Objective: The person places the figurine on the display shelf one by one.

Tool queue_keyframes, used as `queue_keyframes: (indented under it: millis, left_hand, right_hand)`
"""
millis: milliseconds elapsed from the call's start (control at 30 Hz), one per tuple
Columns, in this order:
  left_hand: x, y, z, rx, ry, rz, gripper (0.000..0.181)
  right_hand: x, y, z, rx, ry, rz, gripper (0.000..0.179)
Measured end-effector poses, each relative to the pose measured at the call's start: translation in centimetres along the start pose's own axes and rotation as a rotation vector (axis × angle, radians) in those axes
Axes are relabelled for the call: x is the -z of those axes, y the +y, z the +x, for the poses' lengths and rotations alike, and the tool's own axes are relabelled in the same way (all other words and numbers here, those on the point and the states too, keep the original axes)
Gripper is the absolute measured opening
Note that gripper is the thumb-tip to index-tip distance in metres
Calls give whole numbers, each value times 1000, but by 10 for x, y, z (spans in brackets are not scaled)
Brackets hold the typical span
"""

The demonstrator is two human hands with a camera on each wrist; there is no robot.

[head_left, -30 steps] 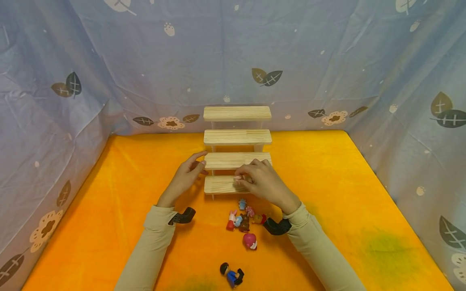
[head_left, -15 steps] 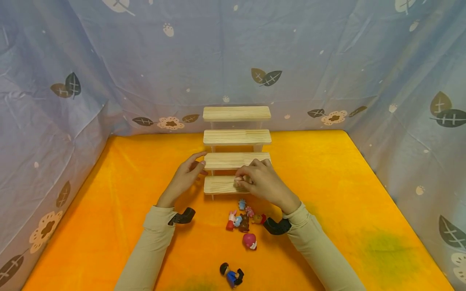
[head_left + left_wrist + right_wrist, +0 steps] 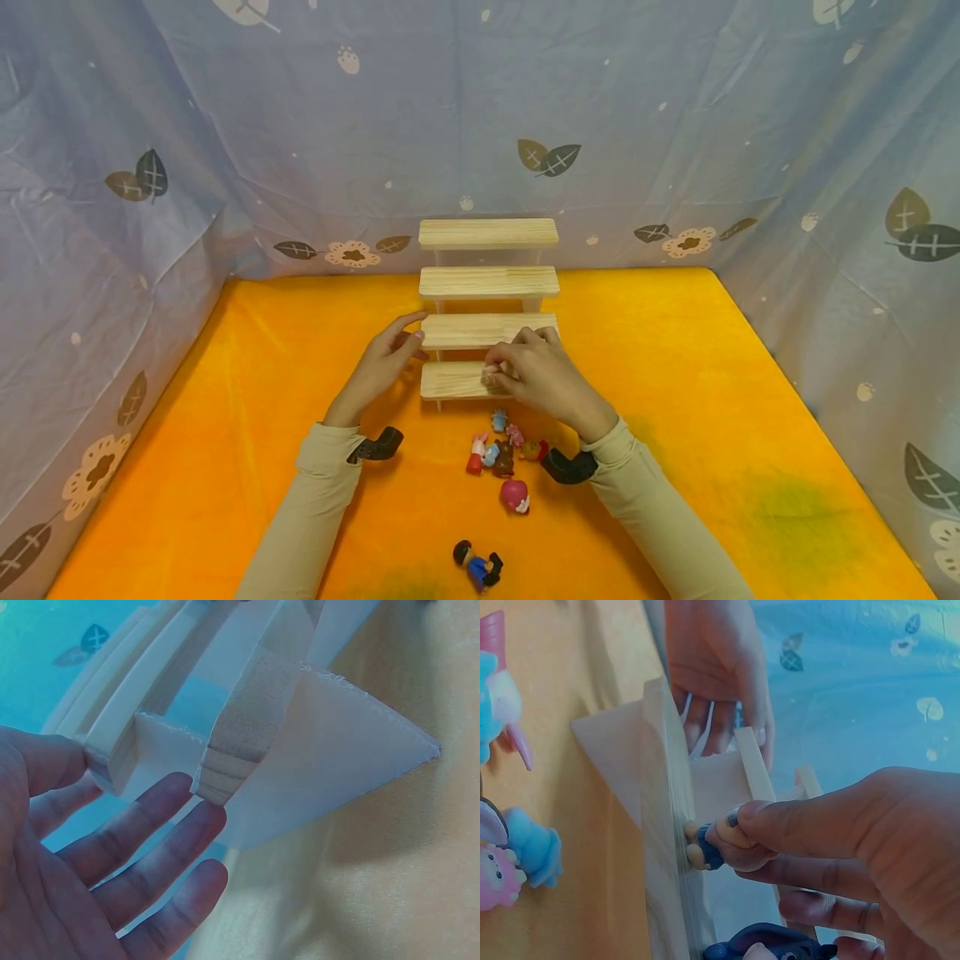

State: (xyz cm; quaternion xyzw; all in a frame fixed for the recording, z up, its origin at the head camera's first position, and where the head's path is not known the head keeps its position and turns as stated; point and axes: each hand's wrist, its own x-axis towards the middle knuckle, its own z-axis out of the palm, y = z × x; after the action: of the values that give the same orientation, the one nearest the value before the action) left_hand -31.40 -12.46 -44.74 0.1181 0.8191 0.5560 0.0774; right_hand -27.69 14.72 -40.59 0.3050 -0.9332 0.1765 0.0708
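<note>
- Centrally, a small figurine (image 3: 731,851) with blue about its lower body is pinched between the thumb and index finger of the right hand (image 3: 543,375), over the lowest step (image 3: 453,382) of a wooden stand (image 3: 487,235).
- Governing relation, feet to board: the figurine projects from the fingertips toward the step, feet foremost, its long axis roughly square to the board; whether the feet bear on the wood cannot be told.
- Beside it along the same board, a dark figurine (image 3: 784,941), partly cut off by the picture's edge.
- Farther off, the left hand (image 3: 382,367), fingers spread, its thumb touching the left end of the second step (image 3: 461,332).
- Foreground, a blue figurine (image 3: 500,421) on the orange cloth (image 3: 285,333), just before the stand.
</note>
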Motion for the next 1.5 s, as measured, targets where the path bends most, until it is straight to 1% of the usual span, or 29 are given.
queue_keyframes:
  millis: [300,767,1067,1233,1500]
  left_hand:
    - [-1,-2,1,1,2,-8,48]
    - [-1,1,1,4,3,-10,48]
    - [0,2,1,4,5,-6,48]
    - [1,0,1,10,6,-7,48]
    - [1,-1,1,12,4,0,49]
  right_hand:
    - [-3,0,0,3,13,-29,11]
    - [-1,0,0,22,25,-35,11]
    - [1,0,-2,29,12,-16,20]
    - [3,0,-2,38,5,-7,20]
    - [7,-3,-1,58,27,42,18]
